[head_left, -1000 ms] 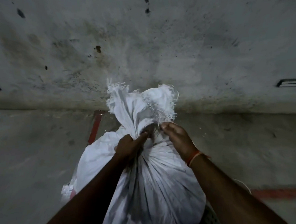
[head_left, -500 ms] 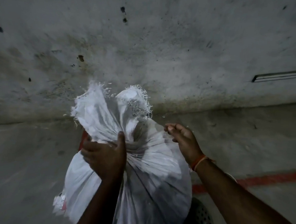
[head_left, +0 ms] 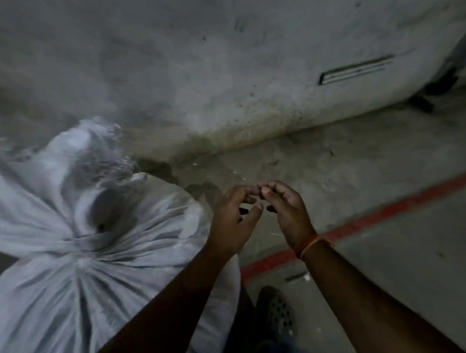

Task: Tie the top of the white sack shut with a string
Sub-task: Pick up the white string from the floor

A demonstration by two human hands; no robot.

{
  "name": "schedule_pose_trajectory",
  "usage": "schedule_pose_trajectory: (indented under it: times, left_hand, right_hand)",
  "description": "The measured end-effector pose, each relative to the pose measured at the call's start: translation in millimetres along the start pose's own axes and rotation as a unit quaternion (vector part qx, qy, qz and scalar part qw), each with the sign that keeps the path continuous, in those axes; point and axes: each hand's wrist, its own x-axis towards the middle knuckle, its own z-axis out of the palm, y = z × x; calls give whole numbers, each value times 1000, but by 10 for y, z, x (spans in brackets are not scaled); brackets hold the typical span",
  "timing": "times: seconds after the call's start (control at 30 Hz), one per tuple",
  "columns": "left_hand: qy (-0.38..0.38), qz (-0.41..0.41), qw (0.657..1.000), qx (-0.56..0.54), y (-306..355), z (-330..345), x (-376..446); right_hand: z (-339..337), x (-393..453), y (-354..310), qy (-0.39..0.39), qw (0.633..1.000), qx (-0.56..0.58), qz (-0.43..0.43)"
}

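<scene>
A white sack (head_left: 91, 249) is shown at the left of the scene, standing on a grey concrete floor (head_left: 384, 267) near the foot of a stained wall (head_left: 206, 52). Its cloth is gathered into radiating pleats that meet at a cinched neck (head_left: 85, 252), above which the loose, frayed top (head_left: 71, 166) flares out toward the far left. No string can be made out at the neck, the view being dim and blurred.

Both hands are held clear of the sack, to its right and above the floor. The left hand (head_left: 233, 220) is seen with its fingers curled and its thumb extended; its forearm passes in front of the right edge of the sack. The right hand (head_left: 284, 206) is positioned just beside it, and the fingertips of the 2 hands meet or nearly meet at the far side. Whether anything is pinched between them cannot be told. An orange thread band (head_left: 308, 245) is worn on the right wrist.

A red line (head_left: 388, 213) is painted on the floor, running from the near centre toward the far right and passing behind the right wrist. A dark perforated shoe (head_left: 278, 312) is visible near the bottom, just right of the sack. A narrow slot (head_left: 355, 69) is set in the wall at the far right.
</scene>
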Motion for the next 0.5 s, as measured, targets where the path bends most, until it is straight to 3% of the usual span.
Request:
schedule_pose_trajectory:
  times: [0.23, 0.5]
  left_hand:
    - [-115, -74, 990, -17, -658, 1201, 368]
    - [-220, -195, 955, -43, -1535, 2150, 159]
  right_hand:
    - [-872, 177, 967, 78, 995, -17, 66]
    - [-1414, 192, 2359, 155, 966, -90, 187]
